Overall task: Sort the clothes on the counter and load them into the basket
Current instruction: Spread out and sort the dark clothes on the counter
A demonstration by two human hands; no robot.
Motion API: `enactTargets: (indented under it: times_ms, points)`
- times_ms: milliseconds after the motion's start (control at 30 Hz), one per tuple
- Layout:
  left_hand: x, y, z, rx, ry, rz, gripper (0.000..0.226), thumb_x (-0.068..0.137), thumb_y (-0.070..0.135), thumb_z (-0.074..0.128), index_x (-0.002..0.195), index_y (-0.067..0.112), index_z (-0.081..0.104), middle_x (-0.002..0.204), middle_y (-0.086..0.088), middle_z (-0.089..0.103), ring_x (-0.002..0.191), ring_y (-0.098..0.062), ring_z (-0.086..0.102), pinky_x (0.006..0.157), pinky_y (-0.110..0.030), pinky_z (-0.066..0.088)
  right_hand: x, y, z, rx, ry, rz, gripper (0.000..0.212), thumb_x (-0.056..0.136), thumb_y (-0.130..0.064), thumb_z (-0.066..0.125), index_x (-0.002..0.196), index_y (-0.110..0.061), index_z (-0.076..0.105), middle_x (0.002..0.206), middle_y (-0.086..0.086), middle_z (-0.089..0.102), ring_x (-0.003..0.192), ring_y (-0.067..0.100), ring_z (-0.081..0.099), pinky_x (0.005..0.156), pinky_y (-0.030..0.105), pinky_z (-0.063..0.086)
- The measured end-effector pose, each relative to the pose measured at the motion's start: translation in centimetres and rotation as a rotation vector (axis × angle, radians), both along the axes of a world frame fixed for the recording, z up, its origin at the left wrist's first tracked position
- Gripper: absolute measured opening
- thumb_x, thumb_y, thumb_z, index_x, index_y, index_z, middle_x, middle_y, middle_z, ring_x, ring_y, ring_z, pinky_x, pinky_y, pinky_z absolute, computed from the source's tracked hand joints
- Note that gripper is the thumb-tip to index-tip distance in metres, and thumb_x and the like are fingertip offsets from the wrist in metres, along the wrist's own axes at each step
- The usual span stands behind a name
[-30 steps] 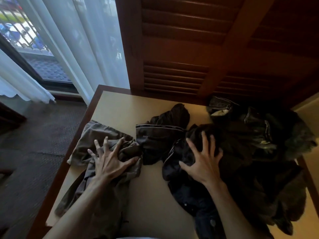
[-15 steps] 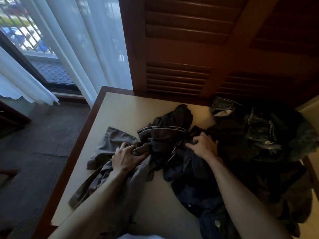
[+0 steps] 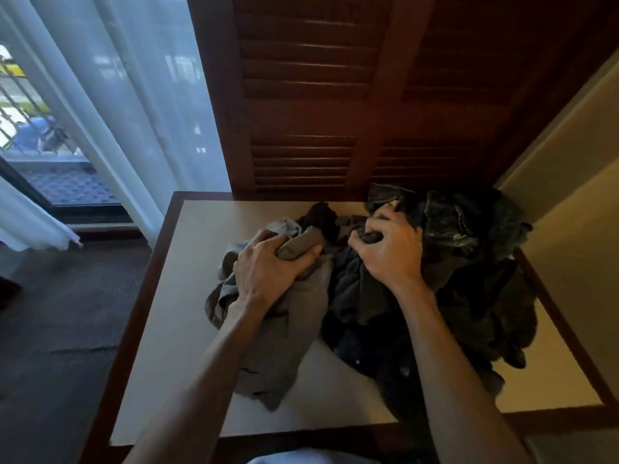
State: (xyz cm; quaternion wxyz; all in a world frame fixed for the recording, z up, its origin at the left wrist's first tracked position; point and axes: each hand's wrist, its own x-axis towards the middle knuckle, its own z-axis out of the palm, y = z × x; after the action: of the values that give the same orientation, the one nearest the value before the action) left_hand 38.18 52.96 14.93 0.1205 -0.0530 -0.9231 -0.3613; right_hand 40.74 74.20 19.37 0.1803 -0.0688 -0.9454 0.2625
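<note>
Risk: tangle. Your left hand (image 3: 268, 262) is fisted on the crumpled grey-olive cloth garment (image 3: 284, 316), your right hand (image 3: 390, 247) on the dark heap of clothes (image 3: 469, 289); all on the beige tabletop (image 3: 187, 296). Lift now and snagged pieces may drag off the edge. No basket visible.

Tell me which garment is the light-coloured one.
The grey-brown garment bunched in the left hand; the rest of the pile is dark.

Dark wood louvered doors (image 3: 335, 95) behind a beige counter (image 3: 187, 296) with wood trim. Sheer white curtains (image 3: 134, 95) over a bright window (image 3: 37, 135) at left. Dark carpet (image 3: 60, 329). Beige wall (image 3: 576, 202) at right.
</note>
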Motion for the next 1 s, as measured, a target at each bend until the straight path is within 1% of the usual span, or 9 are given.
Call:
enactTargets:
  times_ms: [67, 167, 267, 433, 500, 600, 733, 833, 1000]
  points:
    - [0.4, 0.7, 2.1, 0.021, 0.036, -0.037, 0.058, 0.069, 0.092, 0.057, 0.080, 0.037, 0.074, 0.098, 0.015, 0.066, 0.079, -0.014, 0.063, 0.070, -0.034, 0.053, 1.9, 0.5, 2.2, 0.001, 0.066, -0.023, 0.035, 0.082, -0.039, 0.071, 0.061, -0.029, 0.044, 0.090, -0.008, 0.053, 0.098, 0.022, 0.055, 0.093, 0.052, 0.039]
    - [1.1, 1.8, 5.0, 0.046, 0.097, -0.097, 0.059, 0.070, 0.090, 0.058, 0.078, 0.033, 0.073, 0.098, 0.015, 0.064, 0.079, -0.011, 0.061, 0.070, -0.031, 0.049, 5.5, 1.8, 5.3, 0.003, 0.212, -0.049, 0.034, 0.084, -0.046, 0.061, 0.064, -0.031, 0.038, 0.086, -0.011, 0.045, 0.087, 0.027, 0.055, 0.086, 0.063, 0.045]
    - [2.4, 3.3, 8.1, 0.087, 0.152, -0.148, 0.062, 0.070, 0.090, 0.057, 0.074, 0.030, 0.071, 0.096, 0.014, 0.062, 0.081, -0.013, 0.061, 0.072, -0.037, 0.053, 10.0, 3.8, 8.8, 0.023, 0.357, -0.104, 0.035, 0.088, -0.043, 0.061, 0.068, -0.029, 0.036, 0.087, -0.010, 0.042, 0.085, 0.028, 0.053, 0.088, 0.068, 0.043]
    - [6.6, 7.2, 12.1, 0.159, 0.213, -0.230, 0.055, 0.072, 0.083, 0.065, 0.071, 0.029, 0.068, 0.092, 0.014, 0.057, 0.080, -0.013, 0.060, 0.072, -0.037, 0.053, 18.4, 8.0, 13.8, 0.143, 0.485, -0.222, 0.036, 0.091, -0.042, 0.063, 0.075, -0.037, 0.031, 0.091, -0.007, 0.040, 0.090, 0.032, 0.050, 0.089, 0.054, 0.039]
    - [8.3, 8.9, 13.0, 0.151, 0.226, -0.271, 0.049, 0.074, 0.081, 0.067, 0.069, 0.032, 0.063, 0.092, 0.014, 0.056, 0.081, -0.014, 0.059, 0.072, -0.036, 0.052, 21.5, 9.3, 14.8, 0.201, 0.513, -0.274, 0.034, 0.088, -0.037, 0.068, 0.074, -0.033, 0.038, 0.091, -0.006, 0.043, 0.090, 0.033, 0.052, 0.088, 0.064, 0.043]
    - [12.9, 14.1, 13.8, 0.169, 0.253, -0.409, 0.042, 0.074, 0.079, 0.068, 0.072, 0.038, 0.059, 0.096, 0.014, 0.057, 0.081, -0.011, 0.058, 0.070, -0.032, 0.047, 28.0, 12.4, 15.3, 0.250, 0.502, -0.395, 0.034, 0.087, -0.038, 0.068, 0.071, -0.028, 0.041, 0.091, -0.003, 0.048, 0.091, 0.033, 0.053, 0.085, 0.071, 0.041]
    - [20.3, 21.9, 13.6, 0.230, 0.288, -0.589, 0.039, 0.074, 0.078, 0.071, 0.075, 0.041, 0.057, 0.101, 0.013, 0.062, 0.080, -0.006, 0.056, 0.062, -0.024, 0.044, 37.3, 16.6, 15.4, 0.284, 0.496, -0.533, 0.034, 0.085, -0.039, 0.069, 0.068, -0.025, 0.042, 0.090, -0.001, 0.050, 0.090, 0.031, 0.054, 0.079, 0.065, 0.043]
    - [25.1, 27.1, 12.9, 0.255, 0.278, -0.711, 0.041, 0.074, 0.079, 0.069, 0.074, 0.040, 0.057, 0.097, 0.014, 0.059, 0.077, -0.005, 0.056, 0.062, -0.027, 0.045, 43.2, 18.4, 14.6, 0.309, 0.461, -0.650, 0.034, 0.082, -0.039, 0.070, 0.067, -0.022, 0.046, 0.089, -0.002, 0.052, 0.089, 0.029, 0.055, 0.081, 0.062, 0.044]
    - [32.8, 33.4, 10.2, 0.239, 0.222, -0.906, 0.049, 0.074, 0.083, 0.064, 0.075, 0.034, 0.066, 0.097, 0.014, 0.055, 0.077, -0.009, 0.059, 0.063, -0.027, 0.045, 50.8, 21.1, 9.5, 0.272, 0.424, -0.804, 0.033, 0.082, -0.037, 0.070, 0.066, -0.025, 0.044, 0.089, -0.007, 0.048, 0.088, 0.025, 0.055, 0.077, 0.059, 0.046]
